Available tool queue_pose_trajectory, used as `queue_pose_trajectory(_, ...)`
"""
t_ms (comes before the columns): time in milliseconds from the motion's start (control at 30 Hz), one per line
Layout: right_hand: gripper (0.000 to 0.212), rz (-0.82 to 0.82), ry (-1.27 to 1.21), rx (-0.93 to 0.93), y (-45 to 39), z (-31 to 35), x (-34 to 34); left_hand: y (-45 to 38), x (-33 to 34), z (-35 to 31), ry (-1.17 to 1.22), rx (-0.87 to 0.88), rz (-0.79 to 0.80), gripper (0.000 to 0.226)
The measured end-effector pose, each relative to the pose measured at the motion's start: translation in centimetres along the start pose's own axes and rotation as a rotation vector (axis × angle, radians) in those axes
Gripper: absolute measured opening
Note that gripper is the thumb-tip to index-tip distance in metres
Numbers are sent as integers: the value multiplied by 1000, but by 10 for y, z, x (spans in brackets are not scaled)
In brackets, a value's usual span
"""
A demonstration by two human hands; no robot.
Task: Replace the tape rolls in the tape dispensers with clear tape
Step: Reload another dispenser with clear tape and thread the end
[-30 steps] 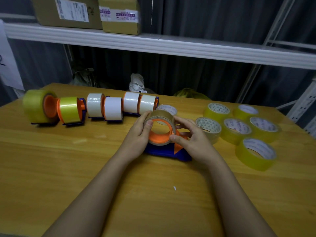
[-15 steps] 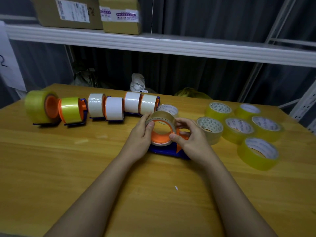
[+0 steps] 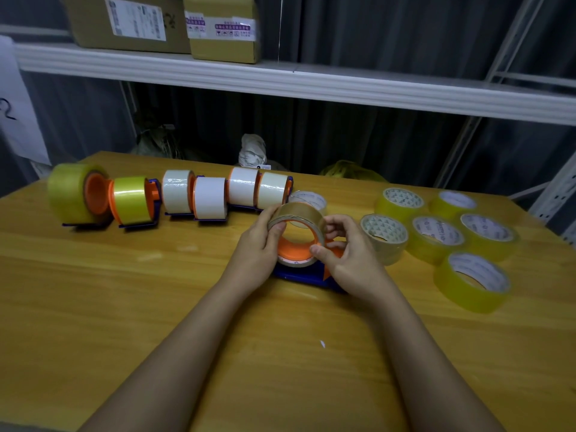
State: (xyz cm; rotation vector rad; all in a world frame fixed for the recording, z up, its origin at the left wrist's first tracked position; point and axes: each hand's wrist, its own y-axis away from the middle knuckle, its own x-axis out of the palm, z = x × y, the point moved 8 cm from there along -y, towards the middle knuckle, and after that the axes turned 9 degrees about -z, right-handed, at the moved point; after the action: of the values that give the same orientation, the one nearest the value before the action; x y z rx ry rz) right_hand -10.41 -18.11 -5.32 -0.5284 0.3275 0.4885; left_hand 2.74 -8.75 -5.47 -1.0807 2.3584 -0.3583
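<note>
While both hands work at the centre of the wooden table [image 3: 93,307], the clear tape roll [image 3: 296,213] sits on the orange hub [image 3: 293,246] of the blue tape dispenser [image 3: 299,274]. Roll stands on edge, open side toward the camera; its lower rim is seated around the hub, upper rim appears tipped slightly away.

Left hand [image 3: 255,247]: grasps the roll's left side, thumb on the front rim, fingers curled round behind. Right hand [image 3: 349,257]: thumb presses the roll's lower right rim beside the hub; index and other fingers curl at the roll's upper right edge, pinching it.

Behind the held roll, touching or just beside it (cannot tell which), one more roll lies flat [image 3: 308,199].

Far left: a row of loaded dispensers [image 3: 199,198] along the back of the table. From left: two with yellowish tape, then four with white tape, all on orange hubs with blue frames, standing close together.

Right side: spare clear rolls [image 3: 436,235] lying flat, yellow-tinted with white printed cores, clustered near each other. One paler roll [image 3: 385,235] lies just beside the right hand.

Background: white shelf [image 3: 280,79] above the table carrying two cardboard boxes [image 3: 174,23]; dark curtain behind.
</note>
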Motion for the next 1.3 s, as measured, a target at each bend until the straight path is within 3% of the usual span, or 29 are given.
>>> queue_pose_trajectory(233, 42, -27, 0, -39, 0, 3, 0, -1, -4, 3, -20, -4, -65, 31)
queue_pose_trajectory(500, 44, 124, -238, 97, 1, 0, 0, -2, -2, 7, -16, -16, -62, 35)
queue_pose_trajectory(1300, 41, 35, -225, 47, 0, 0, -1, -1, -6, -1, -57, 23, -134, 34)
